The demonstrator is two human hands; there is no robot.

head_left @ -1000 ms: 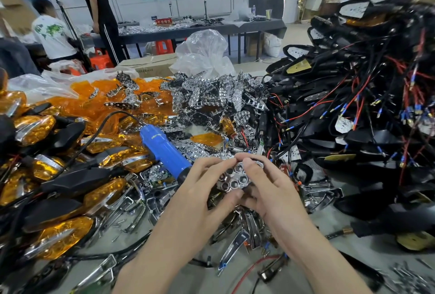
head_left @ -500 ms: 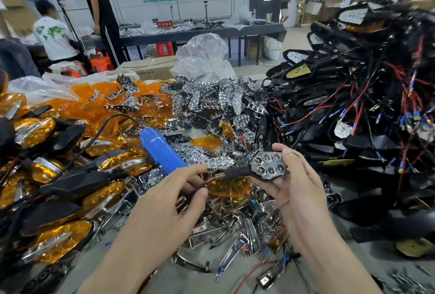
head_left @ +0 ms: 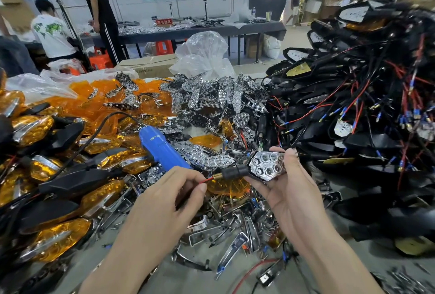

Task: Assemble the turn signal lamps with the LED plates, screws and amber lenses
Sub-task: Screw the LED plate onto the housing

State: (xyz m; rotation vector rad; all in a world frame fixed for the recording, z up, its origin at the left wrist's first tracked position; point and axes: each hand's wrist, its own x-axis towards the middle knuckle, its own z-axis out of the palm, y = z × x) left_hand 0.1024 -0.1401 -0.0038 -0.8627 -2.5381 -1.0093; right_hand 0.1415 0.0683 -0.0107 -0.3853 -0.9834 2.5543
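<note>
At a crowded assembly bench, a worker's right hand cradles a turn signal lamp from below, fingers curled around the black housing with its chrome LED plate facing up. The lamp's long axis runs roughly level, left to right, its threaded stalk pointing toward the left hand, which pinches the red wire leading out of that stalk between thumb and fingertips. No lens is on the lamp yet. A loose amber lens lies just beneath the stalk, between the two hands; the left looks the nearer for lifting it. Just beyond the left hand rests a blue electric screwdriver, handle angled up and away. Farther back, heaps of chrome plates and amber lenses fill the table, with wired black housings stacked at right.
</note>
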